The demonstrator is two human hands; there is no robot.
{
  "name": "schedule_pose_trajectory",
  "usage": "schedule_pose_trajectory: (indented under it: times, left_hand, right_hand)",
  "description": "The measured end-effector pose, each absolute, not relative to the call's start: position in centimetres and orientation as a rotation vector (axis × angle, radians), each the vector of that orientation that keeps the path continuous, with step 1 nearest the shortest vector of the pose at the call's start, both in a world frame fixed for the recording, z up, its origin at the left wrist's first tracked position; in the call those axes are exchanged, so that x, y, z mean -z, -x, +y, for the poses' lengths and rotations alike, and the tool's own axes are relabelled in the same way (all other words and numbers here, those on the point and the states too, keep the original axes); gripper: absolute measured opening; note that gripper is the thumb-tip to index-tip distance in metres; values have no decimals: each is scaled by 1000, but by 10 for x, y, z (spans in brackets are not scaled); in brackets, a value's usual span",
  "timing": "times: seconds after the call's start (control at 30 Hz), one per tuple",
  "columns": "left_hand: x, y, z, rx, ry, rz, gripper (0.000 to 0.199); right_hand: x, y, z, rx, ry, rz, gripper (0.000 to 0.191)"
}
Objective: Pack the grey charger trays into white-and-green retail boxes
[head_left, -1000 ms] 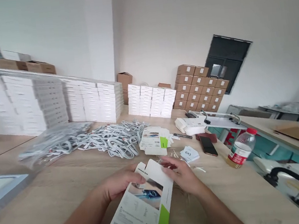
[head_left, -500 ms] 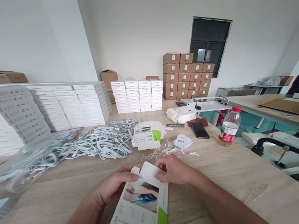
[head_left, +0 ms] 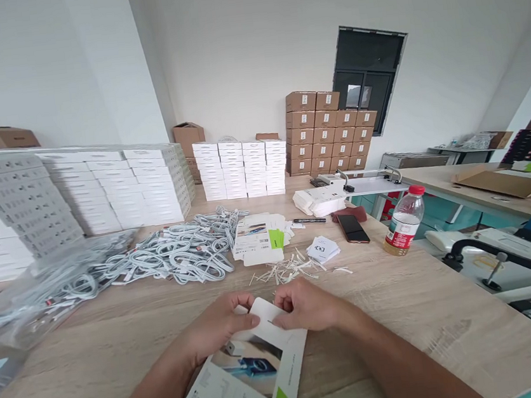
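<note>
A white and green printed box [head_left: 248, 380] lies tilted at the front of the table, its flap end pointing away from me. My left hand [head_left: 224, 322] pinches the left side of the box's end flap. On the flap's right side, my right hand [head_left: 304, 306] is closed, thumb on the flap and fingers curled. Beyond my hands are thin white strips [head_left: 285, 268], a pile of flat printed boxes [head_left: 256, 241] and a stack of small white cards [head_left: 323, 250].
Coiled white cables [head_left: 180, 253] and a plastic bag [head_left: 24, 309] lie left, before stacked white boxes [head_left: 243, 169]. On the right are a phone [head_left: 352, 228], a bottle [head_left: 405, 221] and a sealing machine [head_left: 507, 261].
My left hand has shifted its fingers up along the flap, closer to my right hand. The box has moved slightly and its near end sits lower and further left.
</note>
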State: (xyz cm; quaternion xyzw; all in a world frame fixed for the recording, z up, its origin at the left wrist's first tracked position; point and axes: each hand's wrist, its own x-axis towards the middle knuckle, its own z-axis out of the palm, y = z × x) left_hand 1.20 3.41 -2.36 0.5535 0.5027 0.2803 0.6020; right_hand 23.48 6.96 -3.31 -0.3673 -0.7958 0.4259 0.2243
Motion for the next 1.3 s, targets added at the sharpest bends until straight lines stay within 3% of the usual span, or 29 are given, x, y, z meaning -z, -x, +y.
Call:
schedule_pose_trajectory:
  times: [0.17, 0.33, 0.5, 0.63, 0.77, 0.87, 1.0, 1.13, 1.3]
  left_hand:
    - [16, -10, 30, -675, -1294, 1071, 38]
    - [14, -9, 28, -651, -1335, 1060, 37]
    - [14, -12, 29, -635, -1391, 1068, 37]
    - [16, -11, 31, -710, -1292, 1029, 38]
    - [17, -10, 33, -784, -1182, 993, 38]
    - [19, -12, 34, -768, -1149, 988, 40]
    - [22, -13, 34, -708, -1162, 979, 42]
    - [25, -13, 34, -666, -1196, 1003, 45]
    - [26, -11, 34, -636, -1262, 1048, 46]
  right_hand:
    - [36, -242, 79, -1873, 918, -1726, 30]
    - [43, -240, 78, -2103, 1001, -1711, 38]
    - [45, -241, 78, -2126, 902, -1743, 31]
    - [41, -241, 81, -1966, 980, -1729, 22]
    - [39, -240, 88, -1577, 1058, -1676, 15]
    - [43, -239, 96, -1338, 1044, -1699, 18]
    - [55, -241, 104, -1143, 1078, -1726, 8]
    - [64, -244, 109, -686, 1117, -1913, 17]
    - [53, -258, 114, -386, 1205, -1916, 23]
